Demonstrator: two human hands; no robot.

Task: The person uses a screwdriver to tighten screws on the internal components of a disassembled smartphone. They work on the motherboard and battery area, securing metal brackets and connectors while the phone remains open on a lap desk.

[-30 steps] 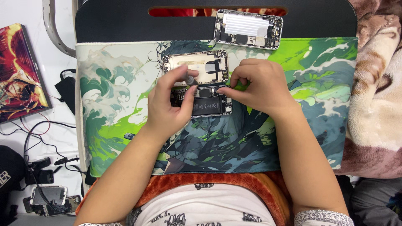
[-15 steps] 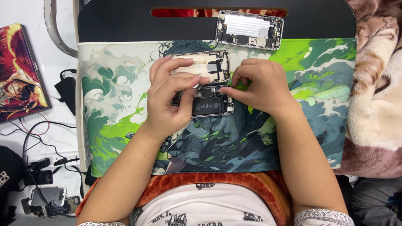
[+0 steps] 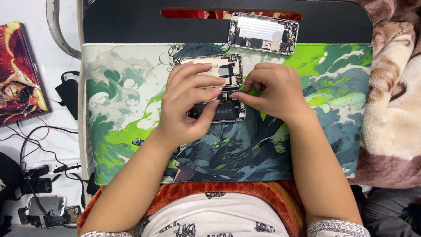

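An opened phone (image 3: pixel 223 112) with a black battery lies in the middle of a green and blue wave-pattern mat (image 3: pixel 118 109). A pale phone housing (image 3: pixel 230 70) lies just behind it. My left hand (image 3: pixel 186 107) covers the opened phone's left half, with the fingers stretched over it and the thumb at its near edge, gripping it. My right hand (image 3: pixel 276 94) is curled at the phone's upper right. Its thumb and forefinger tips are pinched together there, and whatever is between them is too small to see.
Another opened phone part (image 3: pixel 263 33) with a silver plate lies on the black tray top (image 3: pixel 342 26) behind the mat. A fleece blanket (image 3: pixel 394 109) lies at the right. Left of the mat are a picture book (image 3: pixel 19 74), black cables (image 3: pixel 39 149), a charger (image 3: pixel 68 94) and small phone parts (image 3: pixel 48 208).
My left hand has lifted its curled fingers off the phone and stretched them out over it, toward my right hand. My right hand has stayed at the phone's upper right.
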